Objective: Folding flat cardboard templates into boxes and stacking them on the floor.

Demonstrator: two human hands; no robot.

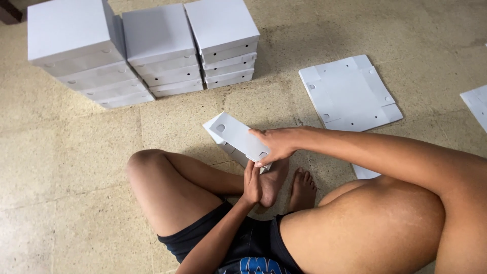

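Fingers of the right hand (pixel 276 143) lie spread over the upper face of a white cardboard box piece (pixel 237 138), gripping its near end, while the left hand (pixel 252 183) comes up from below with its fingers against the underside of the same end — so both hands hold the one piece, tilted, just above the person's crossed bare feet (pixel 289 186). The piece shows two small round holes, one near each end, and a folded flap hangs under it. The person sits on a speckled tan floor (pixel 76 167) with knees spread, in dark shorts (pixel 248 248). To the right, near the right forearm, one stack of flat, unfolded white blanks (pixel 350 94) lies on the floor; a second flat sheet (pixel 477 104) shows at the right edge, and a white corner (pixel 366 172) peeks out beside the right thigh. Beyond the hands stand three stacks of finished white boxes (pixel 162 50), side by side — about four boxes in each, twelve or so in all, though the lowest layers are hard to count.
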